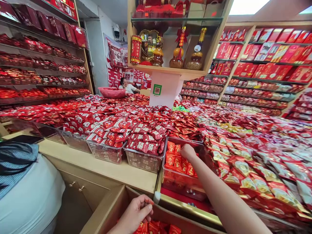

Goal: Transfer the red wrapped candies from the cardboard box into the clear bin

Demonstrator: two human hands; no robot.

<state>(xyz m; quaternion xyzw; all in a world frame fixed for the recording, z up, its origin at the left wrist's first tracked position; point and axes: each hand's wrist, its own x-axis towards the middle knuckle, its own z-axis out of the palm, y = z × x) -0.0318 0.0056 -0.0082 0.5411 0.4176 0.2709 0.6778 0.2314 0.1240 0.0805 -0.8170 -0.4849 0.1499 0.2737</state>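
My right hand point(188, 152) reaches into a clear plastic bin point(181, 182). Its fingers are closed at the edge of a small red wrapped candy point(177, 149) with gold lettering; the fingertips are partly hidden. Similar red candies point(170, 159) stand and lie around it in the bin. Lower down, my left hand point(137, 209) hovers over an open cardboard box point(114, 208). Its fingers are loosely curled, thumb apart from them, with no packet visible between. More red candies point(153, 227) lie at the bottom of that box.
Clear bins point(143, 159) heaped with red packets line the wooden counter point(97, 164). Larger packets point(243, 169) are piled at right. A post with a QR sign point(157, 90) supports a display cabinet point(179, 70). One person point(26, 188) stands at left; another point(129, 86) is behind the counter.
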